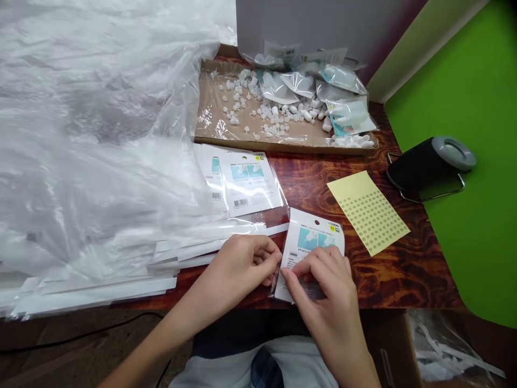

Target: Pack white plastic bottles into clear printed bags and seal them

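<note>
Printed card in a clear plastic sleeve [311, 240], held at the front edge of the wood-grained counter [388, 275]. The left grip [246, 261] is nearly closed, with the sleeve's left edge pinched between its fingertips; the right grip [323, 283] is closed on the lower part, with thumb and fingers pressed against the film. Even pressure from both pinches is best kept so that the sleeve lies flat. A second sleeved card [246, 183] and a yellow sticker sheet [367, 213] are placed nearby
</note>
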A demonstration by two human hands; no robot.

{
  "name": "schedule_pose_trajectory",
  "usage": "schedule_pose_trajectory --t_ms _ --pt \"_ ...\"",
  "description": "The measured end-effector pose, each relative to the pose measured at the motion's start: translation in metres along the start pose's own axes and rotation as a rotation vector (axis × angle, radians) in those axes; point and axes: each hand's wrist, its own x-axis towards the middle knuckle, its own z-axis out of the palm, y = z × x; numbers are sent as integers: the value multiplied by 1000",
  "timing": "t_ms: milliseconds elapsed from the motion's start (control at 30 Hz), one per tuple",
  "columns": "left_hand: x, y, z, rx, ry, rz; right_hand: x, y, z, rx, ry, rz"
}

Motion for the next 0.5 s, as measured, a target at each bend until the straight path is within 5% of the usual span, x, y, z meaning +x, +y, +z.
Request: schedule_pose_trajectory --t_ms 500 --pt "-2 -2 -2 58 -34 82 7 -3 -9 -66 -138 33"
